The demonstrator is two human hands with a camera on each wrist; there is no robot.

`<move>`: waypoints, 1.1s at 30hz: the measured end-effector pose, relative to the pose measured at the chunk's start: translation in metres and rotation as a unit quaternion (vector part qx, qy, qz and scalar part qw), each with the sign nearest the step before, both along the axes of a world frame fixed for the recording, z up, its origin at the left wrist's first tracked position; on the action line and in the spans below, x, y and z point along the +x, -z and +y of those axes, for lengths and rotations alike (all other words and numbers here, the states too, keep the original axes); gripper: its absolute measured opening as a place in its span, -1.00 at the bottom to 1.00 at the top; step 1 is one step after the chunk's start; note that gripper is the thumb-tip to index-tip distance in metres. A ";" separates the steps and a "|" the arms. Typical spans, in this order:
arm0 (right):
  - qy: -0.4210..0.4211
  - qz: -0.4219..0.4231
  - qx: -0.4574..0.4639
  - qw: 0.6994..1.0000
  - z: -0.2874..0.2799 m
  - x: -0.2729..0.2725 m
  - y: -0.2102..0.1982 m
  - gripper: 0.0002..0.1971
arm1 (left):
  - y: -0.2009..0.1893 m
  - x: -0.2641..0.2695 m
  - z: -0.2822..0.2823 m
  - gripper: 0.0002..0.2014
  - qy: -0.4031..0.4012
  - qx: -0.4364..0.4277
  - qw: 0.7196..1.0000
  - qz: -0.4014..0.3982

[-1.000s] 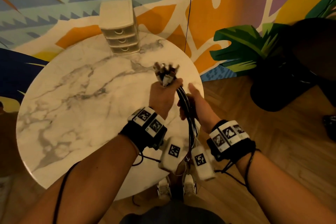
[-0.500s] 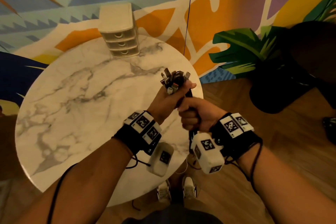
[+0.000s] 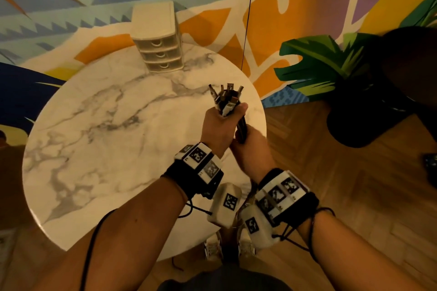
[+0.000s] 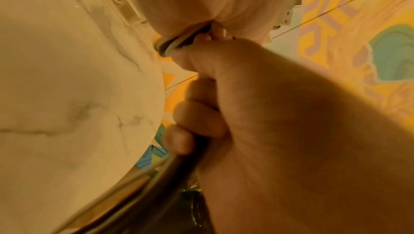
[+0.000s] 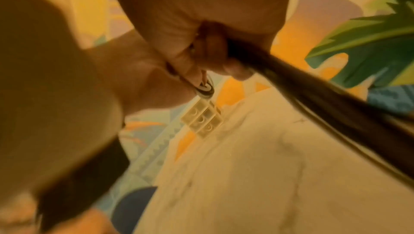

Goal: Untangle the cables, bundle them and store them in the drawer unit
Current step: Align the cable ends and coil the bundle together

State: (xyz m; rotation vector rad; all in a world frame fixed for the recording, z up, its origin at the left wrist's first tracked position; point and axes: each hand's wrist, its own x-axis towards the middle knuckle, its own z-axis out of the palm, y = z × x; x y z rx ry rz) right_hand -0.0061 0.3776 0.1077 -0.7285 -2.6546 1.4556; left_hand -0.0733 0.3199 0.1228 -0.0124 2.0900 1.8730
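We hold the cables (image 3: 237,113) in both hands above the right edge of the round marble table (image 3: 106,149). Our left hand (image 3: 218,126) is fisted around the bundle just below the connectors, thumb laid across the front, and the plug ends (image 3: 225,98) fan upward out of the top of that fist, some white, some metal-tipped. Our right hand (image 3: 251,146) sits directly beneath and just beside the left, knuckles nearly touching it, its fingers curled round the dark strands where they leave the left fist. In the left wrist view the fingers (image 4: 197,119) of one hand are wrapped tight, with the strands (image 4: 143,183) running out below them as a grey and dark sheaf, and a loop of cable (image 4: 172,46) showing between the two hands. In the right wrist view the picture is blurred, yet a thick dark run of cable (image 5: 313,99) leaves the clenched fingers (image 5: 226,64) and slants away to the lower right. Neither hand is slack; both are clamped on the same bundle, close together. The drawer unit (image 3: 157,40), cream-coloured with three drawers, stands at the far edge of the table against the painted wall (image 3: 307,7), well apart from our hands, its drawers pushed in. A dark plant pot (image 3: 364,123) stands on the wooden floor (image 3: 354,196) to the right.
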 end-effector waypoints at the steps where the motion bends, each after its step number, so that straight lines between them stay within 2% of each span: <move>1: 0.009 -0.007 -0.034 0.999 0.007 -0.005 -0.005 -0.88 | -0.002 0.000 -0.001 -0.81 0.006 0.022 1.000 -0.011; 3: 0.000 -0.055 -0.172 0.984 0.025 -0.014 -0.021 -0.82 | -0.006 -0.003 -0.006 -0.80 0.061 0.066 0.996 -0.017; 5: -0.052 -0.098 -0.339 0.934 0.040 -0.018 -0.036 -0.92 | -0.013 -0.006 -0.013 -0.75 0.146 0.114 0.983 -0.015; 7: -0.114 -0.132 -0.462 0.870 0.049 -0.018 -0.040 -0.75 | -0.019 -0.012 -0.017 -0.76 0.202 0.125 0.971 -0.020; 8: -0.134 -0.146 -0.501 0.843 0.050 -0.018 -0.040 -0.59 | -0.022 -0.014 -0.018 -0.81 0.211 0.117 0.970 -0.018; 9: -0.142 -0.152 -0.522 0.827 0.050 -0.018 -0.039 -0.48 | -0.025 -0.014 -0.017 -0.88 0.210 0.102 0.972 -0.014; 10: -0.142 -0.153 -0.524 0.826 0.048 -0.018 -0.038 -0.46 | -0.027 -0.014 -0.015 -0.93 0.205 0.091 0.974 -0.010; 11: -0.134 -0.155 -0.504 0.839 0.046 -0.019 -0.037 -0.55 | -0.025 -0.014 -0.014 -0.97 0.195 0.084 0.977 -0.007; 12: -0.118 -0.157 -0.458 0.867 0.042 -0.020 -0.036 -0.67 | -0.023 -0.014 -0.014 -0.98 0.183 0.075 0.980 -0.001; 13: -0.100 -0.155 -0.387 0.904 0.039 -0.020 -0.034 -0.76 | -0.019 -0.015 -0.013 -0.95 0.165 0.062 0.984 0.008; 15: -0.078 -0.125 -0.192 0.970 0.031 -0.016 -0.024 -0.82 | -0.012 -0.017 -0.010 -0.89 0.107 0.028 0.994 0.024; 17: -0.062 -0.068 -0.039 0.995 0.020 -0.007 -0.010 -0.82 | -0.009 -0.019 -0.006 -0.91 0.047 0.018 0.998 0.048; 18: -0.050 -0.045 -0.008 0.998 0.014 -0.002 -0.006 -0.80 | -0.008 -0.019 -0.005 -0.92 0.037 0.014 0.997 0.061; 20: -0.013 -0.030 -0.034 0.999 0.013 0.002 -0.005 -0.68 | -0.008 -0.014 -0.007 -0.88 0.049 0.008 0.996 0.073; 22: 0.046 -0.028 -0.165 0.985 0.022 -0.003 -0.016 -0.63 | -0.006 -0.012 -0.012 -0.80 0.087 0.021 0.993 0.071; 24: 0.044 -0.027 -0.333 0.942 0.034 -0.009 -0.032 -0.63 | -0.007 -0.010 -0.016 -0.79 0.134 0.037 0.988 0.070; 26: -0.027 -0.042 -0.430 0.901 0.040 -0.014 -0.043 -0.59 | -0.014 -0.007 -0.016 -0.77 0.175 0.090 0.980 0.035; 29: -0.119 -0.094 -0.466 0.872 0.034 -0.017 -0.049 -0.57 | -0.024 -0.008 -0.017 -0.64 0.223 0.133 0.966 -0.009; 31: -0.145 -0.115 -0.439 0.879 0.028 -0.019 -0.050 -0.52 | -0.028 -0.010 -0.021 -0.70 0.231 0.119 0.965 -0.016; 33: -0.149 -0.123 -0.409 0.892 0.024 -0.020 -0.050 -0.55 | -0.026 -0.011 -0.025 -0.75 0.212 0.106 0.971 -0.021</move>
